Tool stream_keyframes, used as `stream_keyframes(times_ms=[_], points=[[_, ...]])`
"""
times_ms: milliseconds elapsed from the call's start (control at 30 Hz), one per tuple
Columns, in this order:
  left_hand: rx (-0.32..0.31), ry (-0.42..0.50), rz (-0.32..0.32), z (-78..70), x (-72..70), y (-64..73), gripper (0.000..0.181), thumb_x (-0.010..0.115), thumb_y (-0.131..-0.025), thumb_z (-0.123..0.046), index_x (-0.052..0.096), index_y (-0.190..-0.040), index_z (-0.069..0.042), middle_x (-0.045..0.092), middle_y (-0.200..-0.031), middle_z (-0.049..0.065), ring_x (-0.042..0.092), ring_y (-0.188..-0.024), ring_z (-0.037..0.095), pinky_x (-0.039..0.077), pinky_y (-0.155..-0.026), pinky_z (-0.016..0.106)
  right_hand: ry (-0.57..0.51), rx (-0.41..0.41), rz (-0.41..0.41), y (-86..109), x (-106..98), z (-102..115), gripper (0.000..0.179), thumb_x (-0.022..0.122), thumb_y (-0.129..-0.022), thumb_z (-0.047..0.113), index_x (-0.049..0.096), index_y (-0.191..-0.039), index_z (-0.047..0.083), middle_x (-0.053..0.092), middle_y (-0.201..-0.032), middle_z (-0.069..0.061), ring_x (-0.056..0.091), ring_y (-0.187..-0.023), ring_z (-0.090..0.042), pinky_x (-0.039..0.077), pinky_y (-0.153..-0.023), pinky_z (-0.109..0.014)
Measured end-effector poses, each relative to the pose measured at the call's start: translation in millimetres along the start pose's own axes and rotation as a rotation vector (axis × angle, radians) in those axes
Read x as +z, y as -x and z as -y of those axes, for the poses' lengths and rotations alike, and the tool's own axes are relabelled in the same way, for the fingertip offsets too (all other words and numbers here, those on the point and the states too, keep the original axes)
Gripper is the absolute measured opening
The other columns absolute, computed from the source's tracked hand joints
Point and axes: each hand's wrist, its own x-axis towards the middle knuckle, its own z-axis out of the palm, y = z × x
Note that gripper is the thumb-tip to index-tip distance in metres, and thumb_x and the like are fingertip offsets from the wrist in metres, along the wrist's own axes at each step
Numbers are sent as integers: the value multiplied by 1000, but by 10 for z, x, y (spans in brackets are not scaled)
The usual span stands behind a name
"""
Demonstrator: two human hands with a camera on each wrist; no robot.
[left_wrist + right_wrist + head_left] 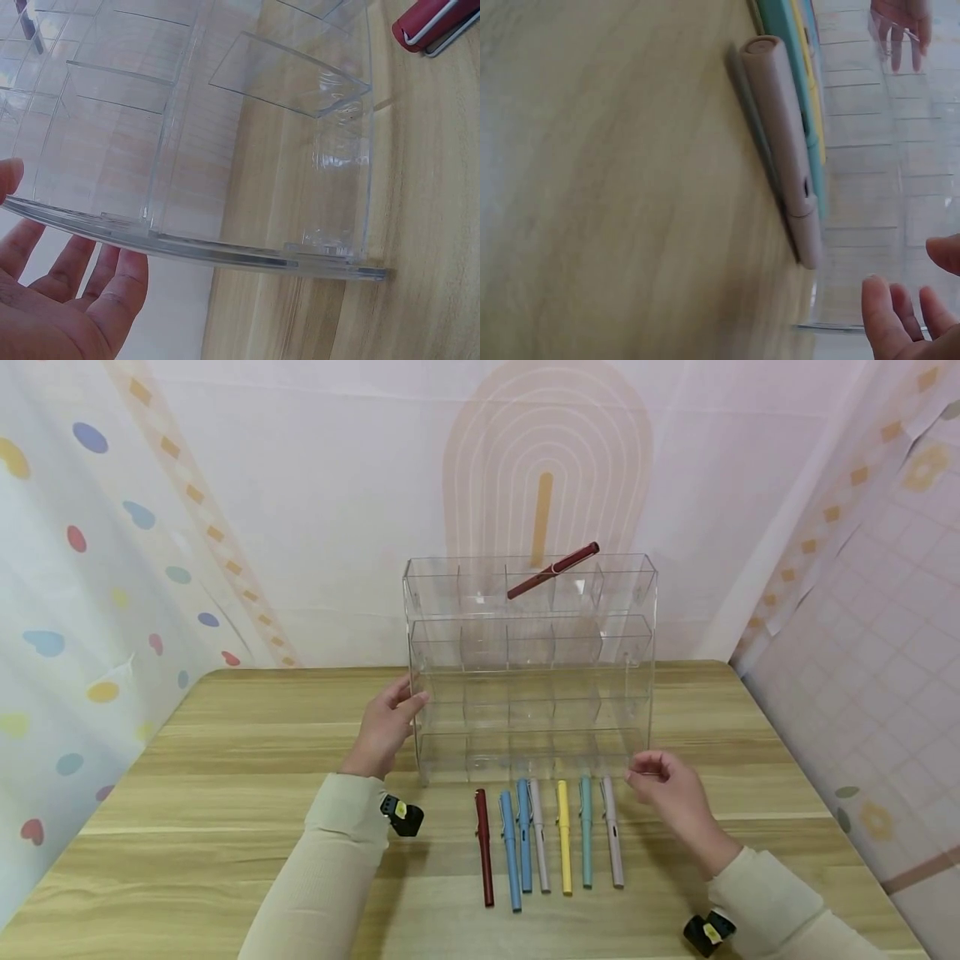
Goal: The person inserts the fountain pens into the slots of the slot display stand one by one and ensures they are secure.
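Observation:
A clear acrylic display rack with several tiers of divided compartments stands on the table. My left hand holds its left side panel, the thumb on one side and the fingers on the other. By the lower right corner is my right hand; its thumb and fingers are apart, with the fingertips right at the panel's edge. A dark red pen leans slanted across the top tier. In front of the rack lies a row of capped pens: dark red, blue, yellow, teal and pale mauve among them.
The wood-grain table extends to both sides of the rack. Behind it hangs a pale patterned curtain, with more printed cloth at left and right. Black wrist cameras are strapped at both cuffs.

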Motion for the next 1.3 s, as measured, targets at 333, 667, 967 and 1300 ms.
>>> stream_keyframes(times_ms=[333, 667, 967, 1300], points=[[-5, -13, 1, 1, -2, 10, 53, 49, -102, -21, 32, -152, -18, 40, -145, 16, 40, -133, 31, 37, -105, 53, 84, 43, 72, -56, 98, -161, 38, 62, -88, 6, 54, -120, -12, 59, -106, -18, 56, -94, -25, 50, -69, -26], [-8, -9, 0, 4, -2, 19, 53, 49, -102, -21, 32, -152, -18, 42, -143, 16, 41, -132, 31, 37, -105, 52, 117, 62, 120, -65, 166, -132, 40, 66, -88, 8, 53, -119, -13, 56, -107, -21, 56, -93, -27, 53, -68, -31], [-12, -12, 7, -3, -10, 25, 54, 50, -102, -22, 31, -152, -18, 40, -145, 15, 40, -133, 31, 37, -106, 52, 311, 30, 142, -98, 208, -107, 39, 72, -82, 7, 56, -113, -11, 60, -95, -17, 57, -78, -21, 50, -62, -30], [-9, -10, 10, -13, -14, 31, 55, 50, -102, -21, 30, -152, -17, 40, -145, 16, 40, -133, 31, 37, -105, 51, 377, -10, 153, -93, 257, -75, 44, 71, -80, 2, 53, -115, -16, 61, -88, -14, 57, -70, -17, 48, -58, -28]])
